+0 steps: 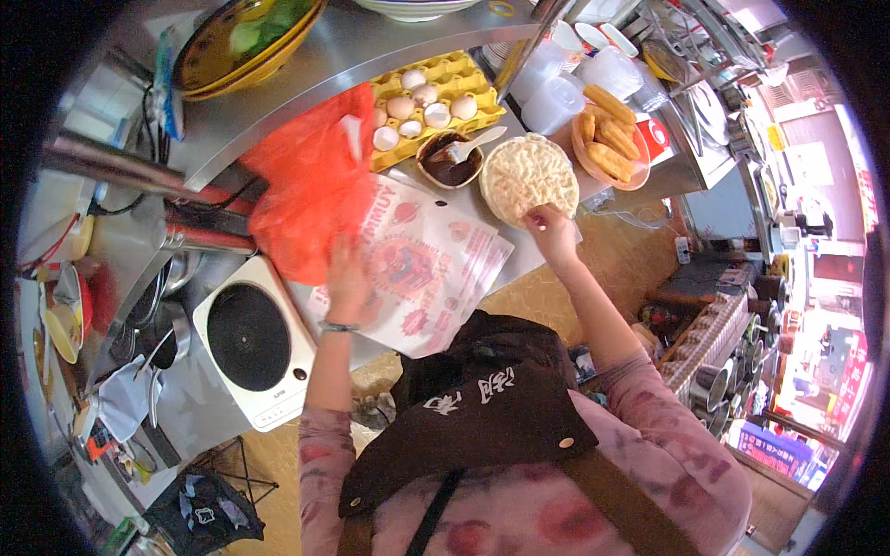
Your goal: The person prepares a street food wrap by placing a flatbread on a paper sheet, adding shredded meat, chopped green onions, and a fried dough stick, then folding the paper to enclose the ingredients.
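My left hand (pixel 349 278) is blurred, over the border between a red plastic bag (pixel 299 201) and a stack of printed paper food bags (pixel 424 271). The blur hides whether its fingers grip the red plastic. At the near edge of a round pale flatbread (pixel 528 174), my right hand (pixel 551 233) has its bent fingers closed on the rim. Left of the bread, a bowl of dark sauce (pixel 445 172) holds a brush (pixel 473 144) with a pale handle. It cannot be told whether more breads lie underneath.
A yellow egg tray (pixel 480 83) with eggs and cracked shells stands behind the sauce. Fried dough sticks (pixel 612 142) fill a basket at right, near stacked clear plastic containers (pixel 553 104). A white electric cooktop (pixel 254 347) sits at left. A metal shelf (pixel 334 52) overhangs the back.
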Demonstrator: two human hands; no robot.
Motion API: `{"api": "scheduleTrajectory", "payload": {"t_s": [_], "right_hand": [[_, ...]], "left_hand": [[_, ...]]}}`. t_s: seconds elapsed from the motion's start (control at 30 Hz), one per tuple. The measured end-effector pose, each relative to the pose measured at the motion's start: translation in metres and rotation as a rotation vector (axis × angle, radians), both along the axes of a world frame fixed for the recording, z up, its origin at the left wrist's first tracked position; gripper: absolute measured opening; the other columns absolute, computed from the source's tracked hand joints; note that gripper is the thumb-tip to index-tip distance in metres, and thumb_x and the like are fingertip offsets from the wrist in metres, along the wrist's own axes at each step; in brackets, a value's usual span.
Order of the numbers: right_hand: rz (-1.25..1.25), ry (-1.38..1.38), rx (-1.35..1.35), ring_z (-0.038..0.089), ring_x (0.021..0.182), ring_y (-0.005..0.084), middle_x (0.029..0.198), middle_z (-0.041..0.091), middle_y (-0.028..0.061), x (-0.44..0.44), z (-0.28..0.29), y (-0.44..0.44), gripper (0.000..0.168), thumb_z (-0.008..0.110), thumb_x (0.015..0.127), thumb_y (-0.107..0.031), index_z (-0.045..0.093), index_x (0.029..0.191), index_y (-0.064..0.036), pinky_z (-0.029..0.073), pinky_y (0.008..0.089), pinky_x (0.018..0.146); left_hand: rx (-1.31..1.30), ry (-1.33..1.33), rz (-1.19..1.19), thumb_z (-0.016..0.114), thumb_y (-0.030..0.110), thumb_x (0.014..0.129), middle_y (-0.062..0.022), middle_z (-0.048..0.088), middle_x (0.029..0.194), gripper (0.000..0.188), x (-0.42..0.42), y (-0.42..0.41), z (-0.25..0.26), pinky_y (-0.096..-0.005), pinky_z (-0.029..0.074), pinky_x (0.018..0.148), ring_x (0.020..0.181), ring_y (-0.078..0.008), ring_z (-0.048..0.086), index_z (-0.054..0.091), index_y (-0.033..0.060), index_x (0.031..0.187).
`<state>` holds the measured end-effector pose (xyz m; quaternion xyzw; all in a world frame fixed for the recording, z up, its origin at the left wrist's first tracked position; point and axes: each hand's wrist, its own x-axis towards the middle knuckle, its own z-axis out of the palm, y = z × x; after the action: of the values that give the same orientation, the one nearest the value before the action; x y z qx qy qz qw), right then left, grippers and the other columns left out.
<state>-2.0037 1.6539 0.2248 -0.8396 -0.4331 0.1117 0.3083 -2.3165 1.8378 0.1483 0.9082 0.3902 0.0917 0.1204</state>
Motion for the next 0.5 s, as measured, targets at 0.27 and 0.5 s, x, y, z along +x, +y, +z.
{"api": "scheduleTrajectory", "payload": {"t_s": [0.27,0.5], "right_hand": [[0.151,0.009,-0.366,0.054,0.080,0.0264,0.084,0.053,0.0096,0.009,-0.013,0.043,0.032,0.068,0.066,-0.030,0.056,0.084,-0.007,0.044,0.0337,0.069],[0.461,-0.281,-0.341,0.015,0.128,0.0302,0.133,0.027,0.0103,0.025,0.018,0.003,0.081,0.073,0.059,-0.023,0.032,0.128,-0.016,0.014,0.0509,0.101]], "left_hand": [[-0.010,0.218,0.347,0.053,0.021,0.077,-0.0155,0.041,0.122,0.042,0.016,0.014,0.034,-0.0493,0.030,0.092,0.116,-0.0323,0.034,0.047,0.0046,0.115],[-0.821,-0.718,0.443,0.052,0.007,0.078,-0.0089,0.059,0.090,0.027,0.114,-0.069,0.056,-0.0266,0.045,0.071,0.077,-0.0171,0.058,0.052,-0.0011,0.103]]}}
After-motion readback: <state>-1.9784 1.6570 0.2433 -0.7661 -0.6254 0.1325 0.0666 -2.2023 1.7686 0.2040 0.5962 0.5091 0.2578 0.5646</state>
